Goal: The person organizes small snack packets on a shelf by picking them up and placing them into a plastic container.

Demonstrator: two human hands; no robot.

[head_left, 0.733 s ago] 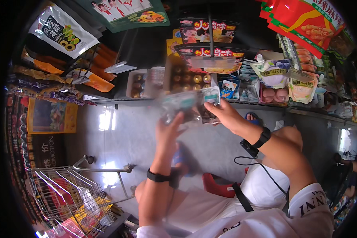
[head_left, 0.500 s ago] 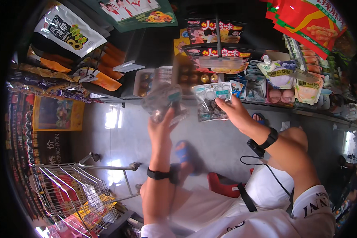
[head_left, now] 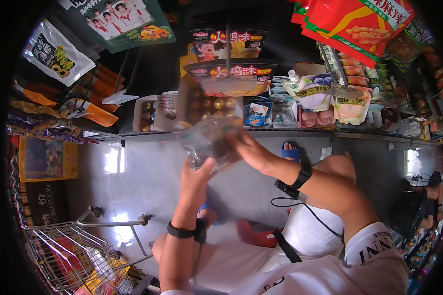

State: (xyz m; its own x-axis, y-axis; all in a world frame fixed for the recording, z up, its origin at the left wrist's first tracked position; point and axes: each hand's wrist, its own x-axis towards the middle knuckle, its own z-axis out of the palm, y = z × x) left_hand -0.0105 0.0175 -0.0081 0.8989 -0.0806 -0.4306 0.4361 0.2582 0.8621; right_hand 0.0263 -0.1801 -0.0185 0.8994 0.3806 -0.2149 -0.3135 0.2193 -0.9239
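My left hand (head_left: 194,174) grips a clear plastic packet (head_left: 199,150) with dark contents, its thumb over the lower front. My right hand (head_left: 243,145) holds a similar packet at the upper right, its fingers blurred against the plastic. The packets overlap and are smeared by motion, so I cannot tell where one stops. Behind them, on the shelf, stand a box of gold-wrapped balls (head_left: 214,105), a small blue packet (head_left: 258,115) and black snack bags (head_left: 231,73).
A wire shopping cart (head_left: 83,253) stands at lower left beside a yellow-framed display (head_left: 44,157). Hanging red bags (head_left: 357,34) and spouted pouches (head_left: 310,96) fill the right shelf. A red object (head_left: 253,231) lies beneath me. Another person's legs (head_left: 426,211) show at far right.
The two packets, apart half a second ago, now overlap, my right hand having moved left and down. The whole shelf sits lower and further left in the view.
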